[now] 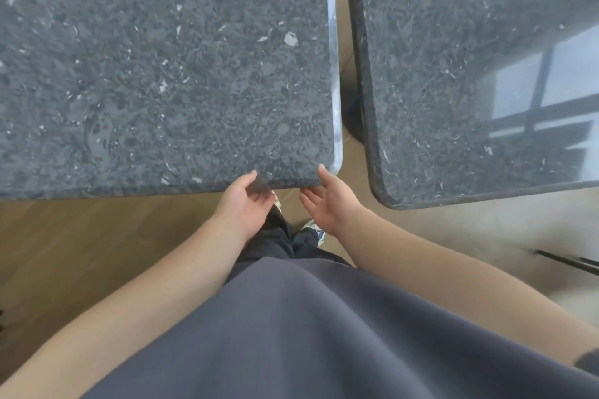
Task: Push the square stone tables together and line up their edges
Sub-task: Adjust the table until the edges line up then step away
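Below the head cam, two dark speckled stone benches fill the upper frame. Left bench (155, 68) covers top left & centre; its near edge runs across the frame, w/ a rounded near-right corner. Right bench (431, 74) sits at the right, tilted relative to the left one, so their facing edges aren't parallel. Between them a gap (344, 52) shows floor; the gap is narrow at the top & widens toward the person. Near edges aren't in line: right bench's corner sits lower in frame than the left's. Right bench top is glossy w/ a window reflection (544, 74). Left hand (243, 204) is at the left bench's near edge, thumb tip up against the rim, fingers loosely curved below the edge; can't tell if they touch the underside. Right hand (327, 201) is close by at the same edge, just beside the rounded corner, thumb up at the rim, fingers spread & relaxed underneath, palm facing left. Neither hand clearly grips. Lower frame: grey shirt (308, 334), bare forearms, dark trousers (278, 236), shoes (312, 225) partly hidden. Floor (97, 236) is wood-look at left, paler at right. Thin dark rod (570, 262) lies on the floor at far right.
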A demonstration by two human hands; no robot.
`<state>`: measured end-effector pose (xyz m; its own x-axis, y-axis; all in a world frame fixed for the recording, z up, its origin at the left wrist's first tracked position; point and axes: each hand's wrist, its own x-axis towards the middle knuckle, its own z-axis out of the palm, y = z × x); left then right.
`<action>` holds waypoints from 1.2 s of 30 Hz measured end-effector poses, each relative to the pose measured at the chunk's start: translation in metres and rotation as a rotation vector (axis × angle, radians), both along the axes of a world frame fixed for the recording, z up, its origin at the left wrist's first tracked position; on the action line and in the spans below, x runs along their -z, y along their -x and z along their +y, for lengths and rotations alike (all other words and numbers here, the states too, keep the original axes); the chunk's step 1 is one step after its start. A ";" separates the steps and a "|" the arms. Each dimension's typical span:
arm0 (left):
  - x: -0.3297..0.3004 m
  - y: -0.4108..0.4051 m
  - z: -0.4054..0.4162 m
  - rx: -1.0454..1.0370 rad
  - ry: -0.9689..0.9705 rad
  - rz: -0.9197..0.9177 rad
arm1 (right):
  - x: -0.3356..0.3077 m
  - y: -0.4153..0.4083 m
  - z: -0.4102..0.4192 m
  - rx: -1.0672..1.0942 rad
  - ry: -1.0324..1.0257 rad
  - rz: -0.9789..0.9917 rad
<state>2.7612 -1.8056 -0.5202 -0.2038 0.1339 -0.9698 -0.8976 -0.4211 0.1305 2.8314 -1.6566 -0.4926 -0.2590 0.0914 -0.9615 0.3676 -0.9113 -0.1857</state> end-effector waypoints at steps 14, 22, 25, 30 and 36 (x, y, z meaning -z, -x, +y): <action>0.031 -0.001 0.012 -0.228 -0.036 0.067 | 0.039 0.026 -0.015 0.352 0.147 0.073; 0.029 -0.001 0.029 -0.313 0.015 0.075 | 0.053 0.026 -0.008 0.288 0.187 -0.011; 0.025 0.002 0.033 -0.298 0.044 0.085 | 0.052 0.027 -0.006 0.243 0.137 -0.044; 0.023 0.004 0.037 -0.287 0.072 0.095 | 0.048 0.025 0.000 0.191 0.131 -0.042; 0.025 0.005 0.041 -0.283 0.077 0.092 | 0.049 0.028 0.008 0.122 0.139 -0.063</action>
